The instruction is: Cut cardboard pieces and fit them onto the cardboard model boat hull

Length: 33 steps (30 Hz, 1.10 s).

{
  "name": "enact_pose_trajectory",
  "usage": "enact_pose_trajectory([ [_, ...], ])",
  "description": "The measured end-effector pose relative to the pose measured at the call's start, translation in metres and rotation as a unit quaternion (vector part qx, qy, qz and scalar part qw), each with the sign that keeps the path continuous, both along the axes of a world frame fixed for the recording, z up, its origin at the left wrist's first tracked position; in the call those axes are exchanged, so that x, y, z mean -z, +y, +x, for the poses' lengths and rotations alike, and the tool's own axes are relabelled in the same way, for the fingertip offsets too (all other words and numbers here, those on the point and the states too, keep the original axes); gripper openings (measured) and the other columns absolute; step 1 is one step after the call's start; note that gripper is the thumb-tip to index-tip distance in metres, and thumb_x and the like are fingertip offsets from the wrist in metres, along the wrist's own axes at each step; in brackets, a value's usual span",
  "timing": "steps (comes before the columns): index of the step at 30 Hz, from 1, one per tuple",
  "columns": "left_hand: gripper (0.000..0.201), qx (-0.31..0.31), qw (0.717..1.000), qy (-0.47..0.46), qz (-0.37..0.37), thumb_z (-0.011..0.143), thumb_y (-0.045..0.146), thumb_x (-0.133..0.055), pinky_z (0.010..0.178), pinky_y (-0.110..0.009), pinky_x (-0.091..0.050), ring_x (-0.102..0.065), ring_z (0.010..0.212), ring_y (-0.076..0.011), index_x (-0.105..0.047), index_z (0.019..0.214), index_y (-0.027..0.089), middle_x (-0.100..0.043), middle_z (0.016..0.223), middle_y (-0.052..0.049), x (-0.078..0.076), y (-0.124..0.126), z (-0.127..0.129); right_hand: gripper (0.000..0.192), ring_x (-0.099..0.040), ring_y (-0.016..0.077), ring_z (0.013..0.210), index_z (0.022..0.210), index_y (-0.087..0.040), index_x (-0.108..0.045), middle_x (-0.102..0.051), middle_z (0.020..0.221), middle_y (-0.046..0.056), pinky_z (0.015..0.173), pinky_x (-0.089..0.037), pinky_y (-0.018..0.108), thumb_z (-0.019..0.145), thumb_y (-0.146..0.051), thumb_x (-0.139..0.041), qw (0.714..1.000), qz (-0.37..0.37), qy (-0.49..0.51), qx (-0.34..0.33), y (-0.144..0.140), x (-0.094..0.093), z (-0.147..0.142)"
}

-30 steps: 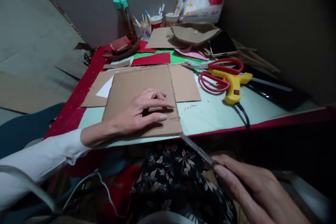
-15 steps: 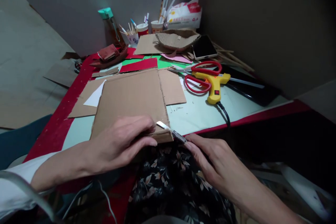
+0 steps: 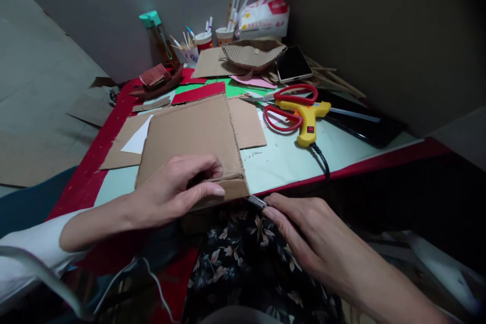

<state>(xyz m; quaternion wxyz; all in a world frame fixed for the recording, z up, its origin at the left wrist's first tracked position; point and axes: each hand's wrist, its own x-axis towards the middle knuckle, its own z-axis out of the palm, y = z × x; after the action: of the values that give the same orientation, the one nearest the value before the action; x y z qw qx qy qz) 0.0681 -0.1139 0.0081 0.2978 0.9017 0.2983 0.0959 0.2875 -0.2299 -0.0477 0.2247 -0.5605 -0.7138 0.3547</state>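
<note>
Head: cutter [image 3: 257, 202], clasped in right hand [image 3: 299, 223], has dropped from above the cardboard sheet [image 3: 190, 131] on the table [image 3: 283, 166] to its near right corner; blade tip hidden, contact unclear. Left hand [image 3: 178, 190] curls at near edge; pinching or pressing, can't tell.

The left sleeve [image 3: 49, 240] is white, loose and softly creased; the lap garment [image 3: 243, 271] is black, patterned all over with pale pinkish flowers and leaves.
</note>
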Motion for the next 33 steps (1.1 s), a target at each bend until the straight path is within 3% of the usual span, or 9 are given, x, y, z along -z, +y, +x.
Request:
enact_pose_trajectory([
  [4, 0.020, -0.015, 0.998, 0.030, -0.060, 0.094, 0.034, -0.057, 0.063, -0.025, -0.036, -0.046, 0.068, -0.0120, -0.050, 0.080, 0.021, -0.049, 0.076, 0.005, 0.003, 0.011, 0.001, 0.024, -0.052, 0.0165, 0.061, 0.089, -0.022, -0.052, -0.057, 0.072, -0.001, 0.062, -0.033, 0.030, 0.103, -0.021, -0.033, 1.000, -0.001, -0.020, -0.005, 0.005, 0.005, -0.005],
  [8, 0.021, -0.009, 0.996, 0.041, -0.078, 0.094, 0.036, -0.056, 0.074, -0.029, -0.039, -0.049, 0.081, -0.0163, -0.052, 0.081, 0.020, -0.050, 0.084, 0.002, 0.007, 0.020, 0.001, 0.028, -0.046, 0.0146, 0.058, 0.081, -0.023, -0.046, -0.053, 0.069, -0.003, 0.059, -0.031, 0.030, 0.104, -0.023, -0.032, 1.000, -0.003, 0.011, -0.012, 0.007, 0.011, -0.009],
  [12, 0.020, -0.013, 0.995, 0.030, -0.097, 0.093, 0.034, -0.057, 0.077, -0.031, -0.038, -0.048, 0.084, -0.0179, -0.051, 0.079, 0.020, -0.050, 0.087, 0.001, 0.005, 0.018, 0.002, 0.030, -0.044, 0.0127, 0.056, 0.078, -0.023, -0.043, -0.051, 0.068, -0.004, 0.056, -0.031, 0.028, 0.106, -0.027, -0.032, 0.999, 0.007, 0.046, -0.014, 0.002, 0.014, -0.006],
  [16, 0.018, -0.002, 0.991, 0.015, -0.132, 0.092, 0.029, -0.057, 0.077, -0.030, -0.039, -0.050, 0.084, -0.0176, -0.053, 0.077, 0.020, -0.052, 0.087, 0.000, 0.003, 0.011, 0.009, 0.030, -0.051, 0.0126, 0.059, 0.079, -0.024, -0.047, -0.055, 0.069, -0.004, 0.057, -0.034, 0.027, 0.106, -0.027, -0.034, 0.999, -0.012, 0.038, -0.033, -0.002, 0.012, -0.001],
  [21, 0.015, -0.025, 0.993, -0.013, -0.114, 0.090, 0.027, -0.059, 0.079, -0.031, -0.039, -0.050, 0.085, -0.0183, -0.053, 0.078, 0.020, -0.051, 0.087, 0.000, 0.011, 0.016, 0.018, 0.022, -0.053, 0.0135, 0.060, 0.088, -0.025, -0.050, -0.057, 0.073, -0.004, 0.060, -0.036, 0.027, 0.104, -0.021, -0.037, 0.999, 0.023, 0.033, -0.005, 0.002, 0.010, -0.003],
  [25, 0.014, -0.009, 0.997, -0.033, -0.072, 0.088, 0.027, -0.061, 0.091, -0.037, -0.037, -0.049, 0.100, -0.0230, -0.055, 0.077, 0.020, -0.055, 0.089, -0.002, 0.019, 0.024, 0.020, 0.025, -0.049, 0.0125, 0.056, 0.082, -0.024, -0.049, -0.054, 0.069, -0.005, 0.057, -0.033, 0.027, 0.105, -0.023, -0.038, 0.999, 0.012, 0.034, -0.008, 0.003, 0.010, -0.002],
  [30, 0.011, 0.006, 0.996, -0.044, -0.073, 0.087, 0.024, -0.061, 0.110, -0.043, -0.029, -0.041, 0.128, -0.0251, -0.056, 0.078, 0.020, -0.055, 0.125, -0.007, 0.022, 0.028, 0.019, 0.026, -0.053, 0.0143, 0.056, 0.083, -0.024, -0.050, -0.058, 0.069, -0.002, 0.058, -0.035, 0.028, 0.104, -0.024, -0.034, 1.000, 0.000, 0.018, -0.013, 0.005, 0.008, -0.008],
  [33, 0.011, 0.012, 0.997, -0.040, -0.068, 0.088, 0.025, -0.060, 0.112, -0.043, -0.028, -0.039, 0.133, -0.0254, -0.056, 0.080, 0.020, -0.053, 0.132, -0.008, 0.023, 0.029, 0.017, 0.025, -0.055, 0.0163, 0.054, 0.089, -0.023, -0.053, -0.061, 0.068, 0.001, 0.056, -0.035, 0.028, 0.101, -0.021, -0.032, 1.000, 0.002, 0.001, -0.011, 0.008, 0.008, -0.015],
])
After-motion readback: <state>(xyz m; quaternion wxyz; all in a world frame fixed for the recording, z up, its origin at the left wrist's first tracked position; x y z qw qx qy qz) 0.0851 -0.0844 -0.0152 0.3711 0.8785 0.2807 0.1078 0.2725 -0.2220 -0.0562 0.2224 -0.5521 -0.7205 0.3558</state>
